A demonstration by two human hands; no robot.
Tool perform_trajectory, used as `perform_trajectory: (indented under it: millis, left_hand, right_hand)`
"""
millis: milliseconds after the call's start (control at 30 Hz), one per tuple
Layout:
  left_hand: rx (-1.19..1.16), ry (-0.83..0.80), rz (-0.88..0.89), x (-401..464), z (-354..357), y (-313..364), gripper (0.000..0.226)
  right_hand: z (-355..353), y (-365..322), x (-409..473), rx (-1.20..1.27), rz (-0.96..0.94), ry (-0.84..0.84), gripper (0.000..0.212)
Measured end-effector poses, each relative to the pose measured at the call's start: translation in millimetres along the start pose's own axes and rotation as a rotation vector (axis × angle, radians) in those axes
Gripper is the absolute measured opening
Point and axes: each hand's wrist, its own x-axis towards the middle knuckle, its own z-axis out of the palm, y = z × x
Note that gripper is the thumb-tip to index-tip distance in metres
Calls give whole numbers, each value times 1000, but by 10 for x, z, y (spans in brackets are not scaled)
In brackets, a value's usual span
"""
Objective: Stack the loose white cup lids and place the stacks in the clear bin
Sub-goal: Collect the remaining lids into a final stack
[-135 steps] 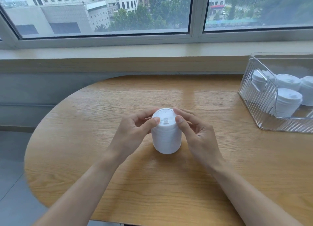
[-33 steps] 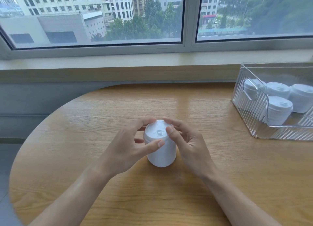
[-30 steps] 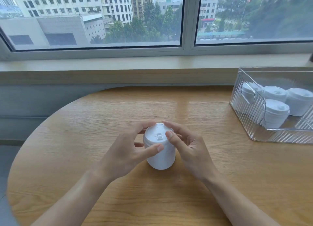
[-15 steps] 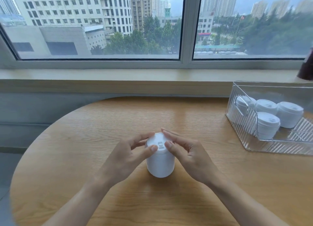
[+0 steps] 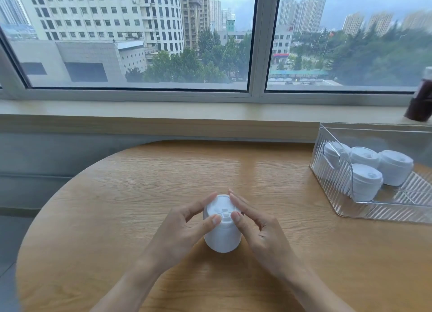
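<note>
Lid stack [image 5: 222, 230] | upright on table [image 5: 117, 206] | both hands (left [image 5: 180, 232], right [image 5: 261, 232]) pinching its top

Head view, forward and downward.
</note>
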Motion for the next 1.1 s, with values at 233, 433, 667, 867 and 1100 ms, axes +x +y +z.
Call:
perform_trajectory:
  millis: [233,433,667,867,1100]
  left_hand:
    - [-8,-5,-50,-27,25,121,53]
    - [-92,149,-81,32,6,235,37]
    - [-134,128,-138,96,21,279,20]
    - [-156,109,-136,66,16,269,13]
    - [-170,117,-181,77,18,282,26]
  right_hand:
    - [-91,-124,53,-11,69,-9,52]
    - [-61,-178,144,39,110,110,32]
    - [20,-158,186,104,140,180,19]
    - [38,-173,163,134,156,184,23]
    - [-9,-222,185,133,218,151,25]
